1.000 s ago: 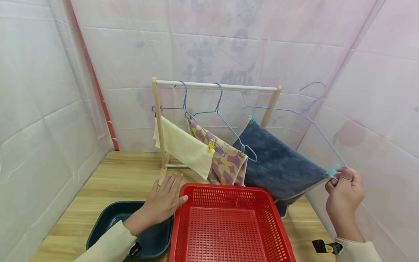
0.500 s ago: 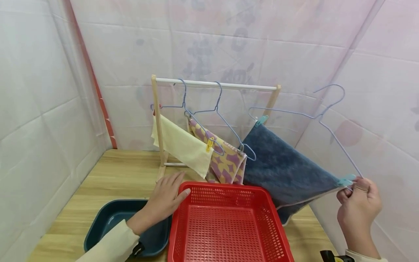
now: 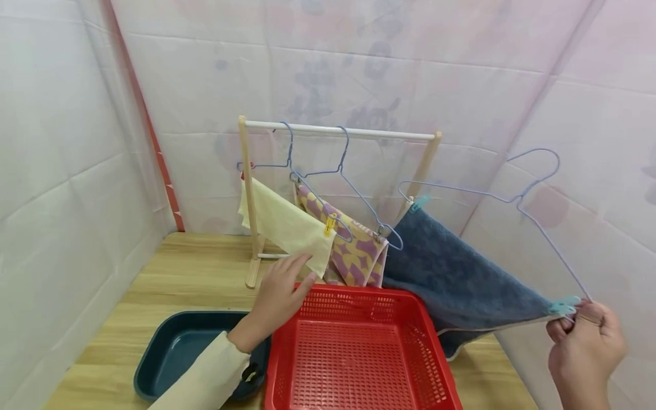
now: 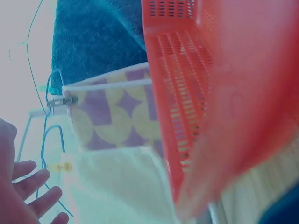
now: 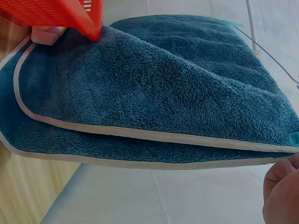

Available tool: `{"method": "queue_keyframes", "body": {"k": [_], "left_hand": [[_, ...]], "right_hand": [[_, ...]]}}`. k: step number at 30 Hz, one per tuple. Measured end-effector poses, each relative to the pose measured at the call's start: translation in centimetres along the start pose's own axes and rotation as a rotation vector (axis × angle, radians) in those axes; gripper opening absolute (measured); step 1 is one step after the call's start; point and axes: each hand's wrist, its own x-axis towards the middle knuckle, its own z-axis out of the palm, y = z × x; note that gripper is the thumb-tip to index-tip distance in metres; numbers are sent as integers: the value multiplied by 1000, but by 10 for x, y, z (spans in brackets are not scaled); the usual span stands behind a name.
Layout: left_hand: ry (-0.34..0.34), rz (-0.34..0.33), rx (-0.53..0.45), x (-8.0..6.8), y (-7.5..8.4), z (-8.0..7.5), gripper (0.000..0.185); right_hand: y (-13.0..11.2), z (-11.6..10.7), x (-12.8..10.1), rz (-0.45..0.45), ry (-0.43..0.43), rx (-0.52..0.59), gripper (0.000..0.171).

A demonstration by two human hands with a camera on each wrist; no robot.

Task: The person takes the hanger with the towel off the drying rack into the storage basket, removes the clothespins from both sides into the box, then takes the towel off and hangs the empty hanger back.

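At the right of the head view, my right hand [image 3: 586,347] pinches the lower end of a blue wire clothes hanger [image 3: 550,242], right at a teal clothespin [image 3: 564,306]. A dark blue towel [image 3: 461,273] with a pale border hangs from that hanger, folded over, with a second teal clothespin [image 3: 419,204] at its far corner. The hanger's hook is off the rack, to its right. My left hand [image 3: 279,296], fingers extended and spread, is over the back left corner of the red basket [image 3: 348,364], overlapping a pale yellow cloth [image 3: 292,228] in the head view.
A wooden drying rack [image 3: 338,130] with a white bar carries two hangers, one with the yellow cloth, one with a purple-and-yellow patterned towel [image 3: 359,250]. A dark teal basin [image 3: 174,353] stands left of the basket. White sheeting [image 3: 205,85] encloses the table.
My right hand has moved right and down in the head view, drawing the hanger and blue towel along. My left hand has shifted right and slightly up, toward the yellow cloth.
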Motion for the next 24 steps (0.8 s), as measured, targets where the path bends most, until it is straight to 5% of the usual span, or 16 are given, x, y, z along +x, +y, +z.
{"method": "queue_keyframes", "body": {"k": [7, 16, 24], "left_hand": [[-21, 73, 18, 16, 18, 9, 49], [7, 23, -23, 34, 32, 7, 52], [-29, 17, -103, 38, 44, 5, 49]], "right_hand": [[-1, -13, -5, -36, -18, -8, 15], [-3, -32, 0, -39, -26, 14, 24], [-13, -52, 4, 18, 84, 1, 25]]}}
